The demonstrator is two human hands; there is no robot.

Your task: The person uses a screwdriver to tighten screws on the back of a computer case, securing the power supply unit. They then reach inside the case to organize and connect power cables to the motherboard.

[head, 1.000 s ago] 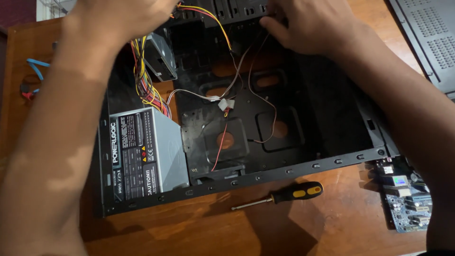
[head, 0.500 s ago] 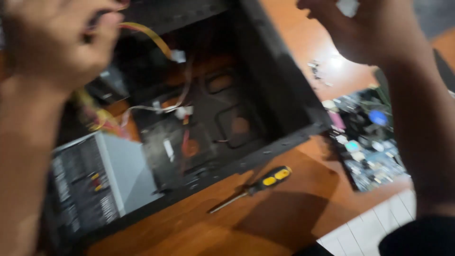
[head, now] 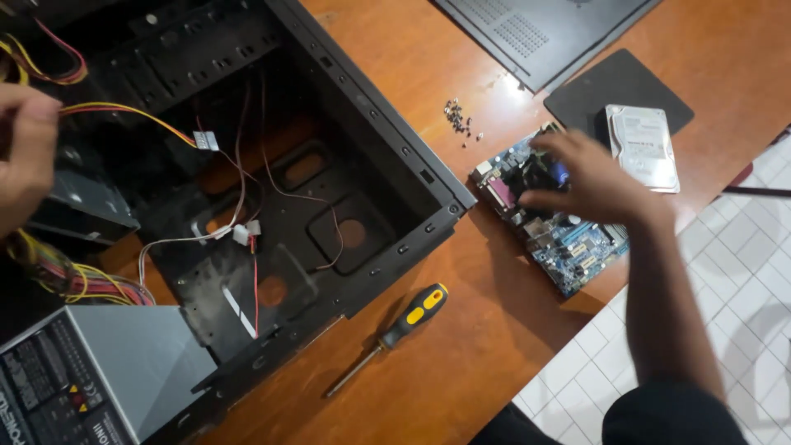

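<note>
Head view: looking down on a wooden desk (head: 486,272) with an opened black computer case (head: 329,198) lying on its side.
Left hand: the left hand (head: 25,152) sits at the far left edge, fingers curled and clenched around a bundle of yellow, red and black cables (head: 124,111) — the bundle runs out to a small white connector inside the case.
Right hand: the right hand (head: 589,177) is out over the blue motherboard (head: 552,227), fingers spread and loose; it is blurred, so whether the fingertips actually touch the board I cannot tell, and it grips nothing that shows.
Motherboard: lies flat on the desk just right of the case, at the desk's near right edge, above the white tiled floor (head: 725,272).
Hard drive: a silver hard drive (head: 643,147) rests on a dark mat (head: 606,86), just right of the hand and far of the board.
Screws: a small heap of screws (head: 461,119) lies between the case and the board, on the far side.
Screwdriver: a screwdriver (head: 395,330) with a yellow-and-black handle lies near the case's front edge — untouched, well apart from both hands.
Power supply: a grey power supply (head: 91,379) fills the near left corner of the case.
Side panel: a black side panel (head: 535,33) lies at the far edge.
</note>
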